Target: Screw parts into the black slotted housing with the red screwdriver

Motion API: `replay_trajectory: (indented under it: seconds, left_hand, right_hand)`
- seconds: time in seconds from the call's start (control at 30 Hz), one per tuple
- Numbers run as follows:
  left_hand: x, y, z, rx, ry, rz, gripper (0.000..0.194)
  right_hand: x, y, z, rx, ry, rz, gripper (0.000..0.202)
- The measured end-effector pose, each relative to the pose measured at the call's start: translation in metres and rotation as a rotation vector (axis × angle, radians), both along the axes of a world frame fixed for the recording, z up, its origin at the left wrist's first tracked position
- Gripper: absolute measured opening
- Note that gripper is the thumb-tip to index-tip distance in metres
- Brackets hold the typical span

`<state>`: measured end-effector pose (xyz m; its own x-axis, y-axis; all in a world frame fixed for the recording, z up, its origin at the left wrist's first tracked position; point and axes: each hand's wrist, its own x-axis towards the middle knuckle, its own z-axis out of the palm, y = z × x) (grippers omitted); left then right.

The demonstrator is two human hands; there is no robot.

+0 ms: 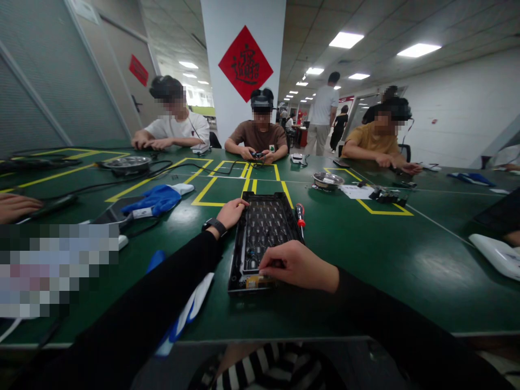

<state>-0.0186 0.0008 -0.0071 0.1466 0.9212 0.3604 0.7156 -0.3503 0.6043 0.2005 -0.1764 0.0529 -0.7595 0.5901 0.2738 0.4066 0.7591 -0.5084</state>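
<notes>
Black case (236, 254): one, lying flat on the green table (406, 281) in front of the person, long sides running away; near end the closer to the table edge.
Small metal pieces (266, 221): many, in rows inside the case; apparently loose-fitting, so a tilt or a snagged finger could scatter them.
Left hand (232, 213): at the case's far left edge, fingertips on the rim; whether they grip or merely rest, cannot tell; too light a hold might let the case swing under a push.
Right hand (298, 264): over the near right corner, fingers curled, thumb and forefinger brought together; whether anything is pinched, cannot tell; a slip here could drop a small part out of sight.
Yellowish piece (252, 282): one, at the near end; heavy pressing might bend it.
Screwdriver (300, 215): one, just beside the case's right side; a nudge could roll it.
Blue-and-white glove (190, 306): under the left sleeve (154, 292), reaching the table edge; a dragging arm could pull it off.
</notes>
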Motion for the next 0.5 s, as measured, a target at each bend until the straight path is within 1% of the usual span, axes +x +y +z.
replay_trajectory:
  seconds: [0.23, 0.5]
  left_hand:
    - [0.0008, -0.0021, 0.0015, -0.004, 0.006, 0.01, 0.035]
    - [-0.0002, -0.0011, -0.0003, 0.012, 0.0, -0.007, 0.035]
  right_hand:
    - [0.0001, 0.0014, 0.0005, -0.08, 0.054, 0.016, 0.017]
    - [0.0001, 0.0018, -0.0011, -0.085, 0.047, 0.007, 0.017]
